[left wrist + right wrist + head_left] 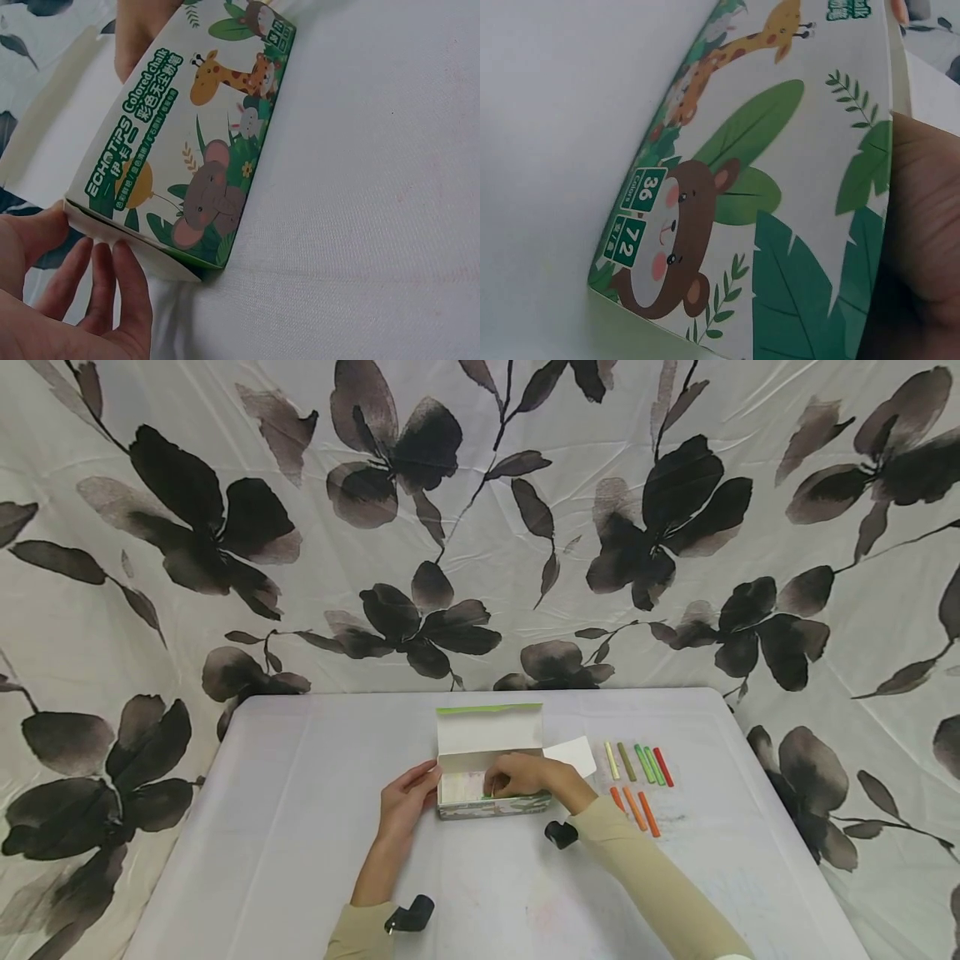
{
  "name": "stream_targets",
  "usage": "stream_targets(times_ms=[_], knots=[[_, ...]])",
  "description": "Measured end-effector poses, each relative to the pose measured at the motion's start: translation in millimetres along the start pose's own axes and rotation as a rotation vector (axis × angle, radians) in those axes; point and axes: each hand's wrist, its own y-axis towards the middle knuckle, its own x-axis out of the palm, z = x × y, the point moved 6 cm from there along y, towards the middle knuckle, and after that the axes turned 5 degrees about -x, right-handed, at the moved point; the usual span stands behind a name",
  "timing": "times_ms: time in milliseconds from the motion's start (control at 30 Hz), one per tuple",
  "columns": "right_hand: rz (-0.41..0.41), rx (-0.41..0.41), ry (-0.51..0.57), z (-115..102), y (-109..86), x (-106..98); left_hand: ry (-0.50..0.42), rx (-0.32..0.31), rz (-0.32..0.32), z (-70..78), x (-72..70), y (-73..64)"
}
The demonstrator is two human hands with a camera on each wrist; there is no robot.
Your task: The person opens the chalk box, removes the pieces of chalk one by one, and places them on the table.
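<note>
A printed coloured chalk box (491, 811) stands on the table with its lid (489, 731) raised at the back. Its front carries a giraffe, an elephant and a bear. My left hand (408, 797) is at the box's left end; in the left wrist view its thumb and fingertips (129, 259) rest against the end panel and top corner. My right hand (517, 774) reaches over the front wall into the box, fingers curled. A green chalk stick (487, 792) shows at its fingertips; the front wall hides part of it. Pale sticks (459, 785) lie inside.
Right of the box, chalk sticks lie in two rows: yellow, olive, green and red ones (658, 767) behind, orange ones (636, 810) in front. A white end flap (572, 754) sticks out beside the box. Behind the white table (315, 752) hangs a floral cloth (405, 552).
</note>
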Motion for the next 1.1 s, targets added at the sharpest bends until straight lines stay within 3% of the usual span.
stream_targets(times_ms=[167,400,567,767,1100], knots=[[0.054,-0.001,-0.008,-1,-4.7,-4,0.001,0.0,-0.004,0.9,1.3,-0.6],[0.168,-0.111,0.014,-9,-26.1,-24,-0.011,-0.002,-0.006,1.5,2.5,-1.3],[0.251,-0.143,0.079,-11,-46.4,-40,-0.005,-0.004,-0.011,3.0,2.3,-2.0],[0.343,-0.079,0.196,-2,-69.8,-57,0.007,-0.011,-0.002,2.2,0.6,-0.1],[0.501,-0.063,0.317,13,-114.3,-79,0.023,-0.023,-0.011,2.9,2.0,0.7]])
